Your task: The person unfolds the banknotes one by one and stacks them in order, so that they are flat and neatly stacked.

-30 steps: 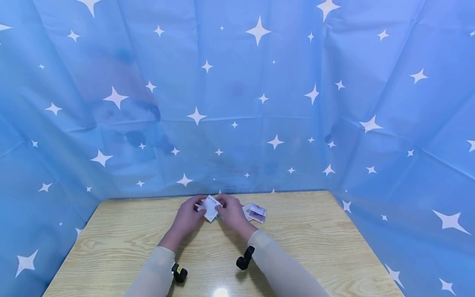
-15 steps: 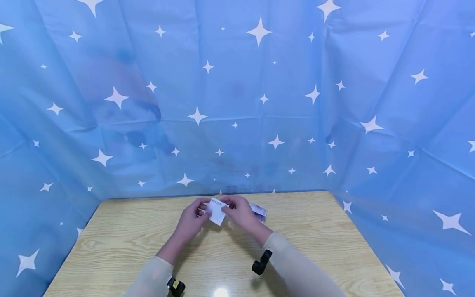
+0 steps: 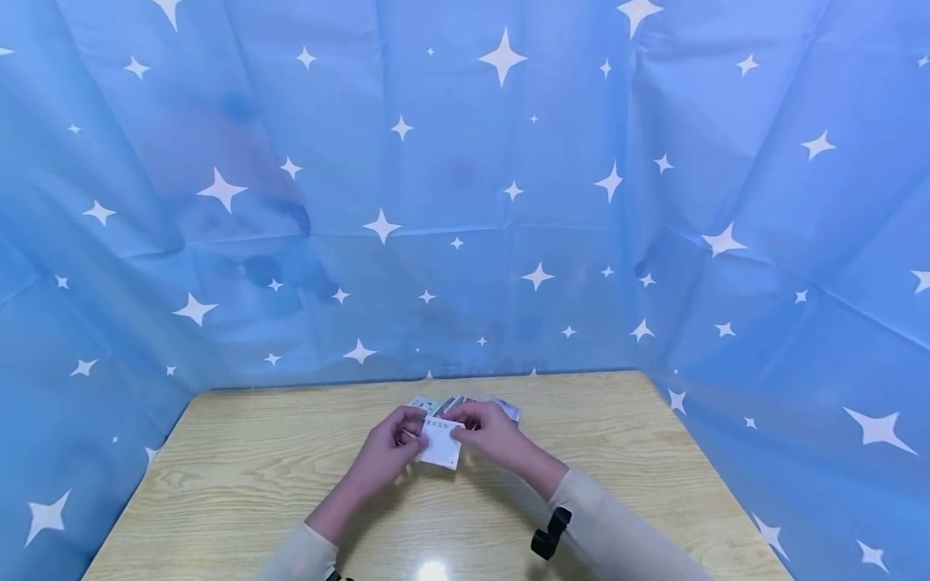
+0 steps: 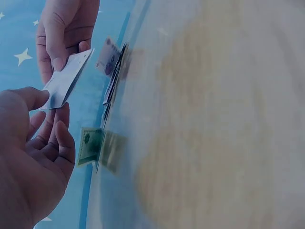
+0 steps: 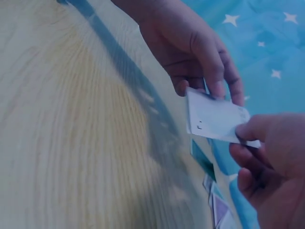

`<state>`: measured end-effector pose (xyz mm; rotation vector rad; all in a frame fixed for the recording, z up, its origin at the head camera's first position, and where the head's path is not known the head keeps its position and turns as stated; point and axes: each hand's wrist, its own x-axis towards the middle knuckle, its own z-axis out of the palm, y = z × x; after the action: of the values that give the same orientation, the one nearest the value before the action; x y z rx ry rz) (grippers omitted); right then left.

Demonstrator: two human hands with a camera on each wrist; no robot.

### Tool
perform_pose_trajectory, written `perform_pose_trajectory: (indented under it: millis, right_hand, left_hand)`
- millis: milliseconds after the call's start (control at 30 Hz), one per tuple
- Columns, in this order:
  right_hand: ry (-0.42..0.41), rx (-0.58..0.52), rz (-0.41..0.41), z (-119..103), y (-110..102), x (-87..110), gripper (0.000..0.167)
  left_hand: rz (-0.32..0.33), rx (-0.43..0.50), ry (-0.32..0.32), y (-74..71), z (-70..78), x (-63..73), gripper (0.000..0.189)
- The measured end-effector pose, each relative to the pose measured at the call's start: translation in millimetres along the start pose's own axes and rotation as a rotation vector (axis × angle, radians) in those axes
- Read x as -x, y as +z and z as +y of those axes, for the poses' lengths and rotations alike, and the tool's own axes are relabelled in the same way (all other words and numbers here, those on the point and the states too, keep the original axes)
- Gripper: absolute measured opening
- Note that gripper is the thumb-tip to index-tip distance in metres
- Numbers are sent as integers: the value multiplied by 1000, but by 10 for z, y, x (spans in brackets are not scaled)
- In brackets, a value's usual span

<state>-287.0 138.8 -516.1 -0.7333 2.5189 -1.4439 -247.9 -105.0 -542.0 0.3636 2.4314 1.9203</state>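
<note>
Both hands meet over the table's far half with a pale folded banknote [image 3: 440, 449] between them. My left hand [image 3: 388, 452] pinches its left edge between thumb and finger. On the opposite side, the thumb and fingers of my right hand [image 3: 501, 438] pinch it too. The left wrist view shows the folded note [image 4: 66, 80] tilted and held clear of the table, its two layers slightly parted at one edge. Behind the hands lie a green banknote [image 3: 422, 404] and a purple banknote [image 3: 507, 410], with more notes between them partly hidden by the fingers.
The light wooden table [image 3: 254, 468] ends just beyond the loose notes. A blue curtain [image 3: 465, 202] with white stars hangs behind it and along both sides. A black wrist camera [image 3: 550, 534] sits on the right sleeve.
Both hands have carried the folded banknote rightward and toward the person, turning it a little. The green note and others behind it now show.
</note>
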Motion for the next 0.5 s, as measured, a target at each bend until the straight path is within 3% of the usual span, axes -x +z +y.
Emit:
perform_pose_trajectory:
  millis: [133,300,500]
  right_hand:
    - [26,20,-46,8,-29,107,24]
    - [25,35,-62,5,-53,220,23]
    - [34,-27,37,-32,-39,319,16]
  left_hand:
    - [-48,-15,25,54,14,59,48]
    - [-108,-54,44,111,36,106,37]
    - [-92,-6,27,169,9,113,32]
